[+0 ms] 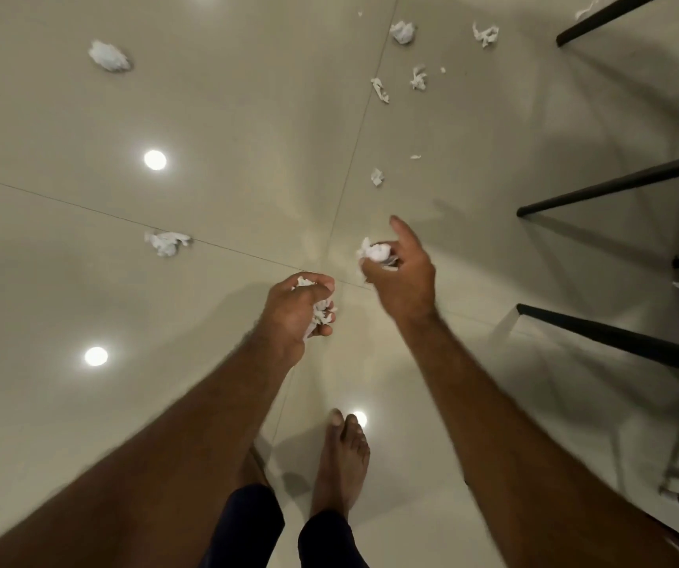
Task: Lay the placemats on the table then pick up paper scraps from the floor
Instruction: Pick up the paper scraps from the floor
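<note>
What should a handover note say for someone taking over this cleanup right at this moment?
Left hand: grips a bunch of collected scraps.
Right hand: grips a paper wad, index finger straight.
Done: some paper gathered; placemats not in view, cannot tell.
Left on the floor: crumpled ball far left, torn scrap left of the hands, a cluster ahead near the black legs, small scrap nearest the right hand.

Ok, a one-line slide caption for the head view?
Left hand and right hand hold paper scraps; more scraps litter the floor near black furniture legs.
</note>
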